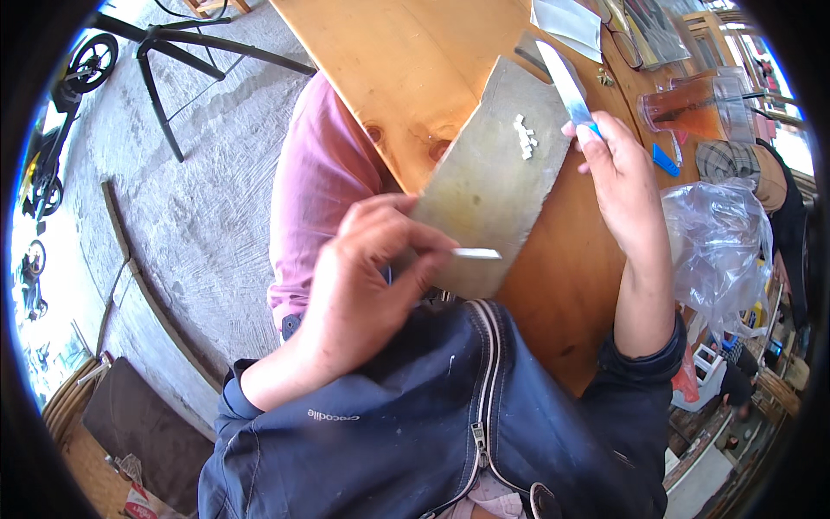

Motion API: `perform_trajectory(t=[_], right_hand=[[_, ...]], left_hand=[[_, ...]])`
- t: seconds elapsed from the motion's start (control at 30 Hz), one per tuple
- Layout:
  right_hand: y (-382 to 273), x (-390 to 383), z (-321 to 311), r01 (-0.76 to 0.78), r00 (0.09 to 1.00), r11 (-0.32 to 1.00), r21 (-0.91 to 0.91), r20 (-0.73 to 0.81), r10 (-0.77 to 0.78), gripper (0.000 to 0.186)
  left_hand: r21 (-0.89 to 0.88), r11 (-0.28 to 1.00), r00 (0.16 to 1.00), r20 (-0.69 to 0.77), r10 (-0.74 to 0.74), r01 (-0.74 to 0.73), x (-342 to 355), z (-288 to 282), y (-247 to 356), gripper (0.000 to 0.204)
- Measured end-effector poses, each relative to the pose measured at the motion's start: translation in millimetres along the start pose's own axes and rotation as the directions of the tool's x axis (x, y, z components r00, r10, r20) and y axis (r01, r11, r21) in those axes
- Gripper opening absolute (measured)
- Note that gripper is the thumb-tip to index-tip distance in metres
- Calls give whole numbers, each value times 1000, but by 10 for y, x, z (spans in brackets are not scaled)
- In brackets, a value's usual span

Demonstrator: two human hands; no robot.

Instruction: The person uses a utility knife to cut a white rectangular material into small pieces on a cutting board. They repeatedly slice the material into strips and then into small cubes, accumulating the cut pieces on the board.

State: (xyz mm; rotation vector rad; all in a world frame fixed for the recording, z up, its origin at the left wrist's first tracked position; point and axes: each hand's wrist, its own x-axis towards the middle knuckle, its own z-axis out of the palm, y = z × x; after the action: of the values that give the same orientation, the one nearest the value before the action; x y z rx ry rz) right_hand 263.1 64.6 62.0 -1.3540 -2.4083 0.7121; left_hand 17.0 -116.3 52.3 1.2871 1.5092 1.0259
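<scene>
My left hand (380, 259) pinches a short, thin white stick (475, 253) over the lower end of a grey board (480, 208), which lies slanting on the wooden tabletop (553, 320). A small group of white cut pieces (524, 138) rests on the board's upper part. My right hand (609, 164) grips a knife (566, 82) with a blue handle, its blade pointing up and away, just right of those pieces. A blue plastic piece (666, 160), perhaps the knife's cover, lies to the right of that hand.
Cups of amber drink (692, 112), glasses (622, 39), a white paper (566, 26) and a crumpled plastic bag (718, 251) are at the right. A pink-clothed leg (311, 182) is beside the table. A black metal stand (164, 48) and wheeled vehicles (91, 65) stand at left.
</scene>
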Motion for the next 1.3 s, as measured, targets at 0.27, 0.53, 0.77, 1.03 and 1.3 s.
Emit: perform_trajectory(t=[0.27, 0.53, 0.77, 1.03, 1.3], right_hand=[[-557, 82, 147, -74, 992, 994, 86, 105, 65, 25], [-582, 322, 228, 114, 985, 989, -94, 144, -100, 27], [-633, 544, 313, 181, 968, 983, -33, 180, -172, 31], [-630, 774, 356, 395, 875, 918, -38, 321, -363, 28], [-465, 620, -127, 259, 915, 933, 249, 245, -319, 33]], left_hand=[[-356, 877, 866, 485, -122, 323, -108, 220, 70, 11], [-486, 751, 788, 611, -73, 447, 123, 417, 59, 15], [-585, 693, 788, 614, 39, 422, 360, 653, 98, 18], [-674, 693, 893, 439, 97, 256, 686, 1100, 124, 17], [-502, 844, 875, 476, 88, 188, 540, 755, 230, 11]])
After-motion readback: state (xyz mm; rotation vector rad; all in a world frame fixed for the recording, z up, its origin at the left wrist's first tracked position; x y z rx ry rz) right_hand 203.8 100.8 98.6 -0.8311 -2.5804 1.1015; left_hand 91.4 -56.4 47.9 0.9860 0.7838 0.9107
